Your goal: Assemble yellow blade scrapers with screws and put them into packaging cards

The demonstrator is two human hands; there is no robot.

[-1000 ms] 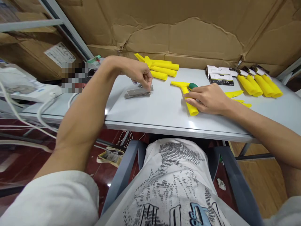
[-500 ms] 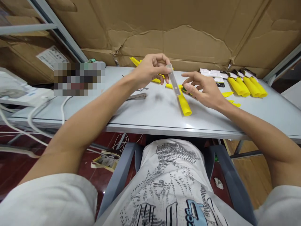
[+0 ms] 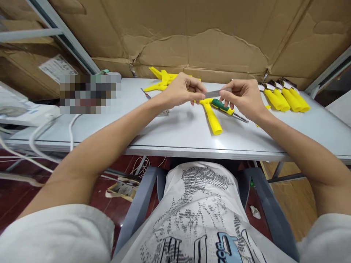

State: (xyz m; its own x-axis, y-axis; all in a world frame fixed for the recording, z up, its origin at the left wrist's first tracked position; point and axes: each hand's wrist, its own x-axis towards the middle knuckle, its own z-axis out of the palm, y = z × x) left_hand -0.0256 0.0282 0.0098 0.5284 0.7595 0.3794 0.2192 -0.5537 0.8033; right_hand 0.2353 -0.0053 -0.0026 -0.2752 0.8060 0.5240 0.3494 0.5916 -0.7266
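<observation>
we find the grey strip [image 3: 212, 94] above the table [image 3: 181, 137], left hand [image 3: 183, 90] and right hand [image 3: 246, 98] pinching its ends — we judge it light, stiff, likely slippery; best held by its flat faces — off the edges.

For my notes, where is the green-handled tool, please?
In the head view, the green-handled tool lies on the table, right of a yellow piece, below the right hand.

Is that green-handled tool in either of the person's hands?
No, the green-handled tool lies on the table, while the left hand and right hand hold a thin grey strip between them.
</observation>
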